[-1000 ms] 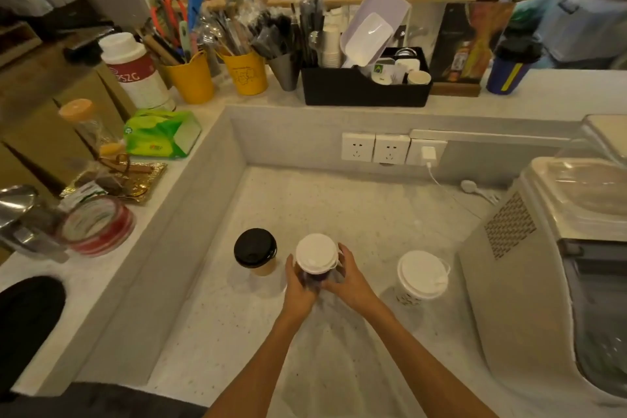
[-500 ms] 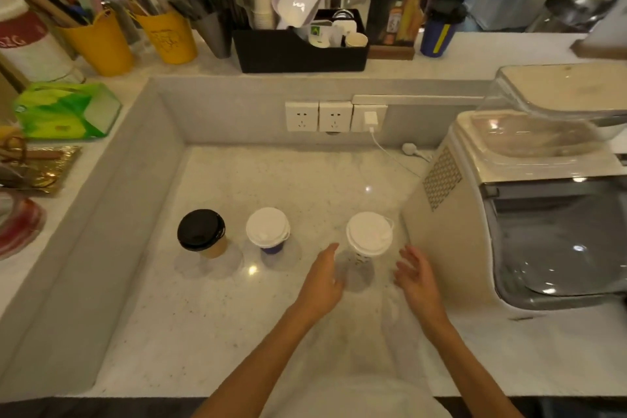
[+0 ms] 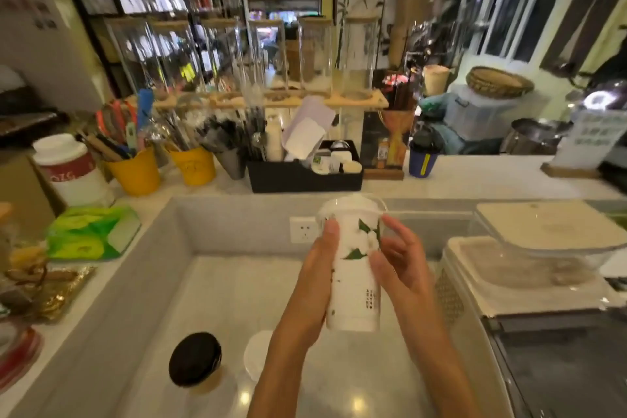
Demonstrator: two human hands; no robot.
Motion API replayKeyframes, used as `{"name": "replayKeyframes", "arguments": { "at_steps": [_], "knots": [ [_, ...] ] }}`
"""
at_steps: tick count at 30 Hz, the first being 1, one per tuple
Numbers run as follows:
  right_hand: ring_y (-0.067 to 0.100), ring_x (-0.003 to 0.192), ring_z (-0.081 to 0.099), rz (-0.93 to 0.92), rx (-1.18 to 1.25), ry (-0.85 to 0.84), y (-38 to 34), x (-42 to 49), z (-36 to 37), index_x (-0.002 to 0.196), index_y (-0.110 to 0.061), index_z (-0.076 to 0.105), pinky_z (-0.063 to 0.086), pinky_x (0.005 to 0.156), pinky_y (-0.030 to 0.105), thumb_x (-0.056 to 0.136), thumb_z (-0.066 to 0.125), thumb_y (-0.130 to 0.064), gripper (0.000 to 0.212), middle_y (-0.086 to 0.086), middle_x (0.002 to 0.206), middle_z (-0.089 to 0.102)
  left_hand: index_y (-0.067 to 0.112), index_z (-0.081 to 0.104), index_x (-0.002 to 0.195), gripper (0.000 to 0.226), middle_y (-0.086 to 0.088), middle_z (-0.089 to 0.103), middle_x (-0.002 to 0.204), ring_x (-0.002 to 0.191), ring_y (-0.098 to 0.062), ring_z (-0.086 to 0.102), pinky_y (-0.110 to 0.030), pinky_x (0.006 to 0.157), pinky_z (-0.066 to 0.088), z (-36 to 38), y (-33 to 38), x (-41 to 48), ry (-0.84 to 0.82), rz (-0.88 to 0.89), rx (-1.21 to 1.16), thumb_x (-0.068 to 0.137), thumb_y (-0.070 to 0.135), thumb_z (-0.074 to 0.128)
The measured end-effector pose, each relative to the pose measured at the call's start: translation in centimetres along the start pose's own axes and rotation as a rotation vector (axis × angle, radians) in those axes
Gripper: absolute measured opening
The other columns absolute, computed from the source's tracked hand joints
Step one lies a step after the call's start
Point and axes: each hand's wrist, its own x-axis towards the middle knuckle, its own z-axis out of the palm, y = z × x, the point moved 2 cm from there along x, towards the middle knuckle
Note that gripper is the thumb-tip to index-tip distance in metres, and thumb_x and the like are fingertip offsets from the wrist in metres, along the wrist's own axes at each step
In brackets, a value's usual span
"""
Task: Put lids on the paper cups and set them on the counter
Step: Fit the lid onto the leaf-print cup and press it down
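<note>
A tall white paper cup (image 3: 354, 268) with a green leaf and flower print is held upright in the air above the lower worktop, its white lid (image 3: 351, 207) on top. My left hand (image 3: 319, 268) grips its left side. My right hand (image 3: 400, 258) is on its right side, fingers partly spread against it. Below, on the worktop (image 3: 217, 285), stand a cup with a black lid (image 3: 195, 360) and a cup with a white lid (image 3: 256, 355), the latter partly hidden by my left forearm.
A raised counter (image 3: 475, 180) runs behind the worktop, carrying a black organiser box (image 3: 305, 176), yellow tubs of utensils (image 3: 135, 173), a white canister (image 3: 71, 170) and a dark blue cup (image 3: 422, 159). A white machine (image 3: 529, 282) stands at the right. A green tissue pack (image 3: 91, 234) lies on the left ledge.
Both hands have closed round the rightmost white-lidded cup and lifted it off the worktop to chest height. The view has tilted upward toward the raised counter.
</note>
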Motion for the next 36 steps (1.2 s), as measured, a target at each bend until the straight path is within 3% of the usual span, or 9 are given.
{"name": "replayKeyframes", "arguments": {
  "at_steps": [8,12,15,18,22,26,28,32,36],
  "knots": [
    [0.003,0.1,0.066,-0.001,0.148,-0.097,-4.8,-0.3,4.7,0.117,-0.062,0.048,0.06,0.069,0.025,0.066,0.072,-0.053,0.057,-0.033,0.103,0.058,0.021,0.067,0.119,0.068,-0.017,0.069,0.119,0.1,-0.031,0.071,-0.04,0.076,0.058,-0.9,3.8,-3.2,0.019,-0.07,-0.47,0.077,0.073,0.054],
    [-0.004,0.1,0.065,0.126,0.113,-0.055,-4.4,-0.3,4.4,0.112,-0.062,0.053,0.057,0.069,0.017,0.068,0.065,-0.06,0.046,-0.032,0.107,0.064,0.026,0.066,0.115,0.083,-0.01,0.074,0.106,0.096,-0.029,0.072,-0.05,0.087,0.056,-1.3,3.5,-3.1,0.233,-0.018,-0.112,0.067,0.089,0.039],
    [0.013,0.099,0.07,0.269,0.077,-0.059,-4.3,0.2,4.1,0.119,-0.043,0.057,0.06,0.081,0.039,0.054,0.061,-0.07,0.071,-0.01,0.112,0.071,0.056,0.05,0.104,0.061,0.011,0.072,0.094,0.083,-0.012,0.073,-0.045,0.079,0.059,-0.1,3.6,-3.6,0.389,0.143,0.172,0.063,0.094,0.024],
    [0.022,0.091,0.074,0.355,0.12,-0.109,-4.8,1.2,3.6,0.114,-0.026,0.065,0.058,0.084,0.048,0.054,0.066,-0.07,0.074,0.001,0.101,0.077,0.067,0.043,0.103,0.026,0.025,0.069,0.091,0.079,-0.005,0.072,-0.031,0.063,0.061,1.1,3.7,-3.5,0.36,0.221,0.027,0.078,0.073,0.04],
    [0.017,0.09,0.075,0.373,0.143,-0.095,-5.0,2.0,3.4,0.112,-0.024,0.067,0.059,0.08,0.037,0.075,0.06,-0.061,0.053,-0.001,0.098,0.078,0.056,0.047,0.122,0.048,0.012,0.068,0.112,0.097,-0.019,0.071,-0.037,0.072,0.061,1.1,4.1,-3.7,0.269,0.276,-0.218,0.078,0.048,0.062],
    [0.015,0.097,0.071,0.348,0.059,0.002,-4.5,1.9,3.8,0.127,-0.027,0.06,0.059,0.078,0.033,0.08,0.057,-0.059,0.057,-0.002,0.111,0.073,0.058,0.03,0.135,0.06,0.02,0.033,0.132,0.113,-0.002,0.051,-0.013,0.077,0.054,1.2,4.3,-4.7,0.483,0.39,0.372,0.084,0.048,0.061],
    [0.016,0.09,0.074,0.341,0.094,-0.049,-4.6,1.8,3.9,0.115,-0.026,0.067,0.06,0.07,0.031,0.071,0.057,-0.066,0.06,-0.002,0.103,0.077,0.061,0.032,0.134,0.054,0.027,0.03,0.13,0.119,-0.001,0.046,-0.017,0.085,0.053,1.4,4.4,-5.1,0.403,0.386,0.469,0.084,0.061,0.051],
    [0.024,0.093,0.074,0.381,0.215,-0.1,-4.7,1.9,3.3,0.113,-0.021,0.068,0.057,0.087,0.047,0.07,0.059,-0.064,0.061,0.004,0.102,0.078,0.05,0.05,0.126,0.058,0.021,0.055,0.119,0.093,0.01,0.064,-0.011,0.06,0.054,0.4,5.6,-5.4,0.297,0.245,0.038,0.071,0.061,0.06],
    [0.021,0.087,0.076,0.422,0.203,-0.07,-4.5,1.6,3.7,0.109,-0.022,0.068,0.061,0.075,0.04,0.077,0.056,-0.058,0.05,0.001,0.096,0.079,0.037,0.053,0.126,0.058,0.007,0.075,0.102,0.087,-0.014,0.074,-0.03,0.066,0.062,0.1,5.0,-5.0,0.273,0.062,-0.013,0.071,0.057,0.058]
  ]
}}
